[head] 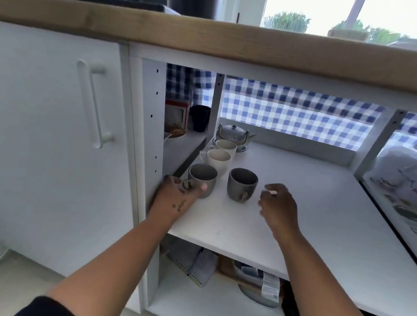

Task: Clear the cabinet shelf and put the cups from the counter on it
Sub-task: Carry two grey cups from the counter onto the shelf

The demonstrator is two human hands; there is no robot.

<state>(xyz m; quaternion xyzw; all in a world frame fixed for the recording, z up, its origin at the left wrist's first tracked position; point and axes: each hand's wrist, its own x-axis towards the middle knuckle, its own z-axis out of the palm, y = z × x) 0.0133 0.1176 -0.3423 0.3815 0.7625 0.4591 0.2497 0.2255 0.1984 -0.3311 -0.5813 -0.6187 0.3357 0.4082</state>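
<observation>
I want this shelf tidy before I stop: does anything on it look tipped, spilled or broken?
Nothing stands out. The left grey cup, right grey cup, white cups and lidded pot all stand upright on the shelf; no spill or crack shows.

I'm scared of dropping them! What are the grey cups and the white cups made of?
The left grey cup and right grey cup look like stoneware: thick walls, dull, faintly speckled matte glaze. The front white cup and back white cup look like glazed ceramic too, smoother with a soft sheen. Probably breakable, though a picture can't prove it.
</observation>
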